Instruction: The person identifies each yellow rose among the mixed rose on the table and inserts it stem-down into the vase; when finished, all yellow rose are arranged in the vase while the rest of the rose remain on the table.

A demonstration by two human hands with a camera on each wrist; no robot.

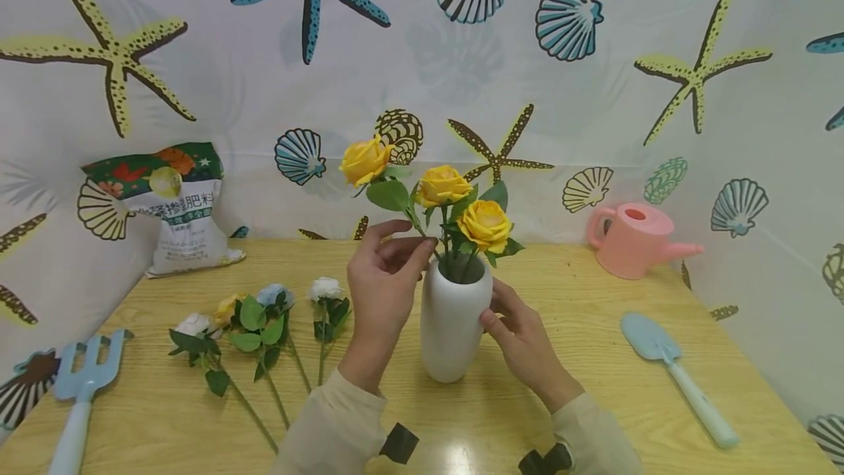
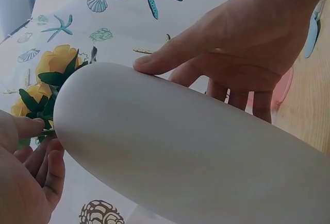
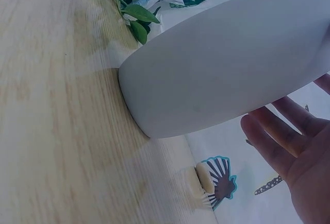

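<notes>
Standing room: white vase sits mid-desk, well back from the front edge; bare wood on both sides of it.
Left hand: fingers curled, pinching a rose stem at the vase mouth.
Right hand: fingers nearly straight, thumb touching the vase's side, gripping nothing.
Vase: smooth, oval, upright, holding three yellow roses.
Desk: pale wood; loose flowers lie left, blue trowel right, pink watering can behind.
Room: seashell-print backdrop.

A pink watering can, blue trowel, blue fork and fertiliser bag lie around.
</notes>
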